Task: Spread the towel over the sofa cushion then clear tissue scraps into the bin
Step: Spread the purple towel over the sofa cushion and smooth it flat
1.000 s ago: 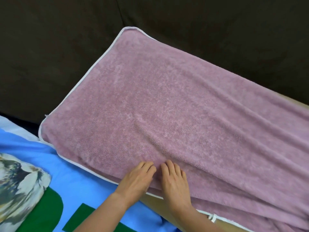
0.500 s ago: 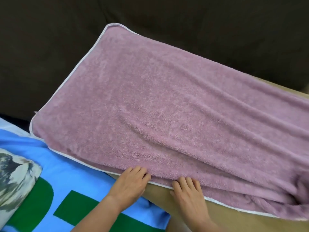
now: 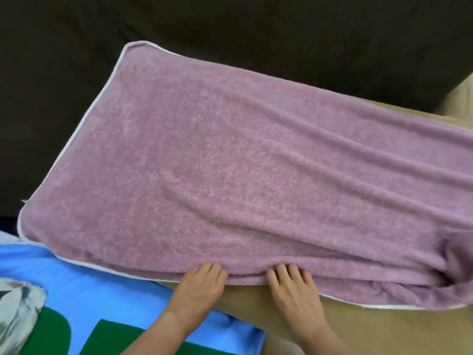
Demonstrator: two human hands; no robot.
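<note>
Both hands lie flat and open-palmed on the towel's near hem, gripping nothing.

Left hand point(image 3: 198, 284) and right hand point(image 3: 294, 290) press side by side, fingers extended. The mauve towel point(image 3: 243, 175) lies spread across the tan sofa cushion point(image 3: 384, 329), rumpled toward the right, before the dark backrest point(image 3: 76, 60). A blue-and-green cloth point(image 3: 102, 303) lies near left.

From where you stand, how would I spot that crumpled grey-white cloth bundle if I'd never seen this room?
Start at the big mauve terry towel on the dark brown sofa, then drop to the blue and green sheet below its left corner. The crumpled grey-white cloth bundle sits at that sheet's left edge, the only pale, wrinkled lump there.
</note>
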